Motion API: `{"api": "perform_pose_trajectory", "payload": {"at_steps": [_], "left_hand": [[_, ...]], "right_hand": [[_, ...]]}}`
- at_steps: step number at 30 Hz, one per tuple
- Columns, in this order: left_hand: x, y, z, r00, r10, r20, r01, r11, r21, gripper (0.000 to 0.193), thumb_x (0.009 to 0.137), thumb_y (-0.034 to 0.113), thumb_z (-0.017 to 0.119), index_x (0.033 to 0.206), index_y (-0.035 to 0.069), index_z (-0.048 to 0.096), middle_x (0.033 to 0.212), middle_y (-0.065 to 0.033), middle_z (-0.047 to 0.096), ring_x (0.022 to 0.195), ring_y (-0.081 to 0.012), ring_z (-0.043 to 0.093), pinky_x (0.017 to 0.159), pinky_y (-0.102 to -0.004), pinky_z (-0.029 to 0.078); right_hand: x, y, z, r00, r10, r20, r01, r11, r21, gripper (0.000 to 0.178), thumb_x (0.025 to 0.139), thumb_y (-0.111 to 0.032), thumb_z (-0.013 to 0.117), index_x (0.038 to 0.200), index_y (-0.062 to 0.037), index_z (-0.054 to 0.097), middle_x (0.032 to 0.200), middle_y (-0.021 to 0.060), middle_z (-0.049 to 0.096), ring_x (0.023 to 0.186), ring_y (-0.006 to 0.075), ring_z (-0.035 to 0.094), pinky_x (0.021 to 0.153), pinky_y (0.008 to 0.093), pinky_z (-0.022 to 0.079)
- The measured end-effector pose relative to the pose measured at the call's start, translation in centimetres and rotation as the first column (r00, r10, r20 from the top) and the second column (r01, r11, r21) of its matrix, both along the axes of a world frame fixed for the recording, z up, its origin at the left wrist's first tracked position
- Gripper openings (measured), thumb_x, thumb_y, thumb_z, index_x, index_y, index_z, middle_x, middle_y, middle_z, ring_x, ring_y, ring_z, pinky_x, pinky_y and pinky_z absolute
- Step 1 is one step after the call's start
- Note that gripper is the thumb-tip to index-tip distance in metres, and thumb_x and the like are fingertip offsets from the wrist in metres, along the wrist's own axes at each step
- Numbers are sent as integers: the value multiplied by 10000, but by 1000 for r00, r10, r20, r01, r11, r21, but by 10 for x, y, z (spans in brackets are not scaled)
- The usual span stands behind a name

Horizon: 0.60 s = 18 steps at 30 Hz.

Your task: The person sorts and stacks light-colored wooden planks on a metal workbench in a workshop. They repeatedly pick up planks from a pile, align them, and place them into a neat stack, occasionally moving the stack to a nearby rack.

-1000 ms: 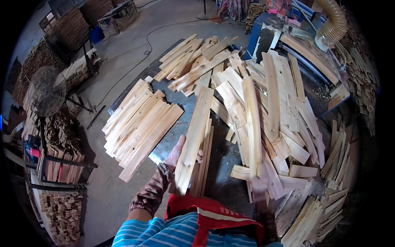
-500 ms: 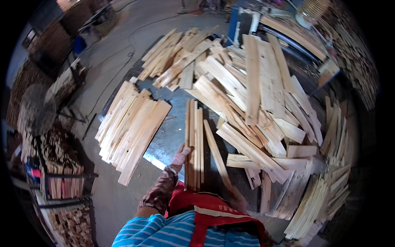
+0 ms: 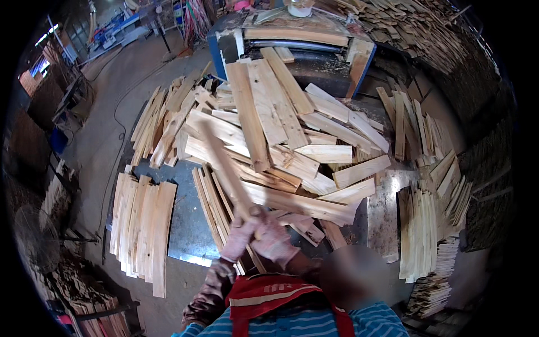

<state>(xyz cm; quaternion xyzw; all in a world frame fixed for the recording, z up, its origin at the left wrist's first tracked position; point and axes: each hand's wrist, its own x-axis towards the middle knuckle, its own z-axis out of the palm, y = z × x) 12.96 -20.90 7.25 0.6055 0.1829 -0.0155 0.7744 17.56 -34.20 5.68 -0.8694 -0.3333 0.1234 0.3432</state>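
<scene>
A narrow wooden board [image 3: 222, 160], smeared by motion, slants up and away in front of me. My left hand [image 3: 238, 240], in a pale pinkish glove, is closed round its near end. My right hand [image 3: 274, 240], gloved alike, is closed at that same end, close beside the left. Just left of the held board, several thin boards [image 3: 209, 205] stand on edge side by side on the metal table [image 3: 193, 238]. Their near ends pass under my left hand. Beyond the hands lies a loose heap of boards [image 3: 281, 163], crossing one another.
A neat row of boards [image 3: 143, 224] lies at the table's left edge. More boards [image 3: 418, 233] are stacked at the right. At the back stands a blue-sided machine [image 3: 224, 45] with a roller. A cable [image 3: 116, 112] runs along the floor at left.
My view has turned right. The left hand has shifted from the on-edge boards to the held board. My right hand has come up beside it, and the board now points up and away.
</scene>
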Motion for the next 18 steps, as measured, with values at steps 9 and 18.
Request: {"api": "perform_pose_trajectory", "payload": {"at_steps": [9,18], "left_hand": [[185,0,-20,953,303,25,-298,913,279,917,856,257,735,1532,-56,200,1461,-297,424,1310,-314,480,1072,-367,405],[198,15,27,997,81,1,-78,965,-249,344,942,222,648,1205,11,583,1043,-84,679,880,-222,691,744,-357,602]], "right_hand": [[-7,-371,-113,571,-772,279,748,629,212,599,858,-58,599,1448,-57,495,1358,124,598,1205,276,593,981,345,487],[-111,-647,-171,152,-937,316,708,-120,-696,293,925,-220,612,1165,-53,597,1105,193,692,996,403,674,813,501,538]]}}
